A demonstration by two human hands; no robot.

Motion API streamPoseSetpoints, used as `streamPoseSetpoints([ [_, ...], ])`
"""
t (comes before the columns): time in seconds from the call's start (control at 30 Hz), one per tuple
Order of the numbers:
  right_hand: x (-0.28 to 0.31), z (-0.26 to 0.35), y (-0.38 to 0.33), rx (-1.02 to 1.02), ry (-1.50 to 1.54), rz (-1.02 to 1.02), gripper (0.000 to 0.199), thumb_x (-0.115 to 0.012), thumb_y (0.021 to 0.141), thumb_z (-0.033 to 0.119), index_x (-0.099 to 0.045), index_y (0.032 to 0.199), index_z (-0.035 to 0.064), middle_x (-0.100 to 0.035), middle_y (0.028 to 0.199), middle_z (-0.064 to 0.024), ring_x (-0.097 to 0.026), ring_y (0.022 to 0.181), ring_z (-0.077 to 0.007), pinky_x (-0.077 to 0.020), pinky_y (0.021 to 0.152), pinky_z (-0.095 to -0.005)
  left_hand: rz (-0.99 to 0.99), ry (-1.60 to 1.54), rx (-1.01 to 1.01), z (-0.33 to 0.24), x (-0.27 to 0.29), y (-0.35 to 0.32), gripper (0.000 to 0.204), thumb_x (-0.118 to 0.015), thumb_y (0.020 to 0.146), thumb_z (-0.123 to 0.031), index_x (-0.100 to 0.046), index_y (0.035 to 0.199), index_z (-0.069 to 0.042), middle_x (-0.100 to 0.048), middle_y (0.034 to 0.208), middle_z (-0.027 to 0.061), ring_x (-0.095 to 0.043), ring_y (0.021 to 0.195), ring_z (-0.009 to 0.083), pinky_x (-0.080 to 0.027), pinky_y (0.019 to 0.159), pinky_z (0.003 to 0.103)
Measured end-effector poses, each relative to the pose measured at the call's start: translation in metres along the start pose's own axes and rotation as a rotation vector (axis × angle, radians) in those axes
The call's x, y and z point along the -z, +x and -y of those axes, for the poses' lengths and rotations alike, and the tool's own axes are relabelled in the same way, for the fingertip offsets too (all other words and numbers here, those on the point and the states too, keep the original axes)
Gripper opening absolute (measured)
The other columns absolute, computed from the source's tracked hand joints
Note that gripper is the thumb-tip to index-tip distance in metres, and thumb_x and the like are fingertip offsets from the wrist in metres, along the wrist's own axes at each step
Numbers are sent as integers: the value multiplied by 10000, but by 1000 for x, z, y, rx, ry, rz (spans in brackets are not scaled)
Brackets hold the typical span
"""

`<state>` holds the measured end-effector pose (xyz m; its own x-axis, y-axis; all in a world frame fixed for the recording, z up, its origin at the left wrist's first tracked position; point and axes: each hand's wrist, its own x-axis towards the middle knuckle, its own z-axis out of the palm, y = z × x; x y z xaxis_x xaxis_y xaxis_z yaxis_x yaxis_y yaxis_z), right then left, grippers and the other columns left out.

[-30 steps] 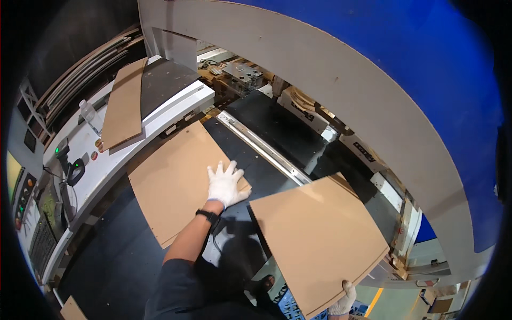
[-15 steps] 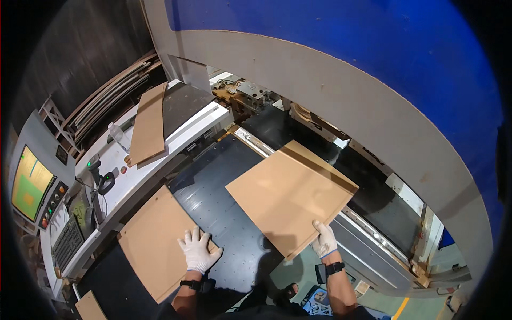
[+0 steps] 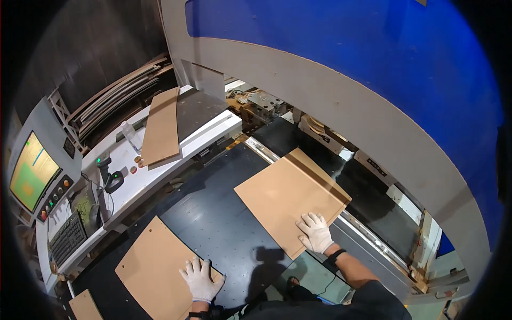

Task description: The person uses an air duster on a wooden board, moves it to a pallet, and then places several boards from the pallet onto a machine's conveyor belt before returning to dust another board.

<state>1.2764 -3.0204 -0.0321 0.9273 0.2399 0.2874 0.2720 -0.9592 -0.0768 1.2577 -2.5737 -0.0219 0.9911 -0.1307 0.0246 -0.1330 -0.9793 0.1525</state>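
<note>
My left hand (image 3: 201, 278), in a white knit glove, lies with fingers spread on the right side of a tan wooden panel (image 3: 152, 266). That panel has small dark holes near its edges and rests on a black perforated machine table (image 3: 213, 208). To the right, my gloved right hand (image 3: 316, 233) lies flat, fingers apart, on the near right part of a second tan panel (image 3: 282, 192). A groove runs along this panel's far right side, and it reaches over the metal rail (image 3: 261, 149) toward the machine. Neither hand is wrapped round anything.
At left stands a white desk (image 3: 125, 186) with a keyboard (image 3: 68, 236), a handheld scanner (image 3: 106, 173), a clear bottle (image 3: 130, 133) and a long board (image 3: 162, 125). A control screen (image 3: 34, 170) is beyond the keyboard. The blue-grey machine hood (image 3: 341, 64) arches over the right.
My right hand has gone from holding the right panel's near edge to lying flat on top of it. The left panel and my left hand have shifted slightly nearer in the picture.
</note>
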Motion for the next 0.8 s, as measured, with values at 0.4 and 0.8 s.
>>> streamPoseSetpoints([
  [0.4, -76, -81, 144, -3, 90, -52, 434, -588, 962, 432, -675, 1287, 158, -574, 1421, -159, -491, 1353, -386, -330, 1150, -558, 20, 229, 438, 5, -42, -92, 1095, -833, 653, -590, -425, 1529, -75, -359, 1612, 224, -301, 1497, 459, -200, 1222, 615],
  [0.8, -109, -95, 230, -77, 192, -116, 377, -569, 966, 402, -730, 1219, 172, -598, 1408, -140, -488, 1360, -334, -334, 1157, -540, -7, 256, 427, -1, -43, -94, 1039, -804, 682, -528, -433, 1514, -29, -377, 1599, 254, -327, 1476, 483, -234, 1219, 599],
])
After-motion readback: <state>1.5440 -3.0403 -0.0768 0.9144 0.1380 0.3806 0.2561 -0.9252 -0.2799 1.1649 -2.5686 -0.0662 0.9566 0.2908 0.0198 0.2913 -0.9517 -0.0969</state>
